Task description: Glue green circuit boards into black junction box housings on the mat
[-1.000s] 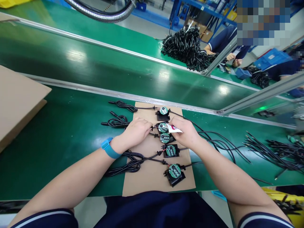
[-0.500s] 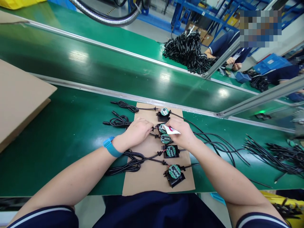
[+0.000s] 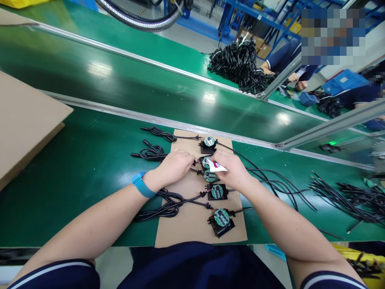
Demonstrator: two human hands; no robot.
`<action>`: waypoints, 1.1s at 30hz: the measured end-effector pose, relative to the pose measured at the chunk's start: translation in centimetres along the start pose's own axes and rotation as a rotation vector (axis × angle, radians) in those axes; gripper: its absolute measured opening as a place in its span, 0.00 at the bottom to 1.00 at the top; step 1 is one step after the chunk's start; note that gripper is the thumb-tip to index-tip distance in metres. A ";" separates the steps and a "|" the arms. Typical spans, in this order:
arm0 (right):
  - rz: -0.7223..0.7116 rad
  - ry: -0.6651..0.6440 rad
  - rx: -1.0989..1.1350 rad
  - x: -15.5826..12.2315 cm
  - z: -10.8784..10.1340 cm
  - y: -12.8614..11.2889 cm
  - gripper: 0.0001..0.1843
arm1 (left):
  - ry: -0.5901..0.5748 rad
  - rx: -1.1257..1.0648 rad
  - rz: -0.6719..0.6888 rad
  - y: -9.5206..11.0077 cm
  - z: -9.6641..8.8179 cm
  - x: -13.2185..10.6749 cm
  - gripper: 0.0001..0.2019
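Observation:
Several round green circuit boards on black plastic housings lie in a column on a cardboard sheet (image 3: 177,228). My left hand (image 3: 178,165), with a blue wristband, is closed on a black cable (image 3: 194,163) beside the second circuit board (image 3: 206,162) from the top. In my right hand (image 3: 231,165) is a small white tube (image 3: 217,166) with red print, its tip end over that same board. The top board (image 3: 209,141) and the nearest board (image 3: 221,217) lie apart from both hands. Black cables run out from the housings to both sides; my hands hide parts of them.
Coiled cables (image 3: 168,208) lie to the left and loose cable ends (image 3: 333,196) to the right on the green table. A cardboard box (image 3: 27,124) stands at the left. Metal rails (image 3: 144,116) cross behind; beyond them are a cable heap (image 3: 240,66) and co-workers' hands (image 3: 296,80).
The tube in my right hand has tilted slightly, its printed side turning more into view. My left hand stays in place, and the boards lie as before.

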State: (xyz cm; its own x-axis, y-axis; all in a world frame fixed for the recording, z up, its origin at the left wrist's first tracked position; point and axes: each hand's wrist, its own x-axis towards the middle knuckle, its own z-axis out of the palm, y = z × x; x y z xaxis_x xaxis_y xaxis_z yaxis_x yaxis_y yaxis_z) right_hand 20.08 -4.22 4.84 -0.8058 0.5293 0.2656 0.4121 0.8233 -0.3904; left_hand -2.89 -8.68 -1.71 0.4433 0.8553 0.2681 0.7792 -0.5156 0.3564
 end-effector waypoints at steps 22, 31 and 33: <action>0.046 0.106 0.099 -3.7 -0.9 -0.6 0.09 | -0.020 0.035 -0.020 0.5 -0.5 -0.1 0.10; 0.011 -0.026 0.050 -2.8 -0.2 -1.3 0.11 | -0.024 0.031 -0.023 0.8 -0.9 -0.3 0.11; 0.010 -0.043 0.030 -2.8 -0.3 -1.4 0.10 | -0.027 0.036 -0.016 0.7 -0.8 -0.3 0.10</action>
State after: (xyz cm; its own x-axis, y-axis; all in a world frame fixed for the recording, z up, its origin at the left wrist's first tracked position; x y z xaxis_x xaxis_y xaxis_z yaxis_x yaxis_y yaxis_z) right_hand 21.96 -6.77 4.93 -0.8195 0.5278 0.2233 0.4081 0.8110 -0.4191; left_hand -2.83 -9.32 -0.79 0.4423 0.8645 0.2386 0.8012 -0.5005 0.3280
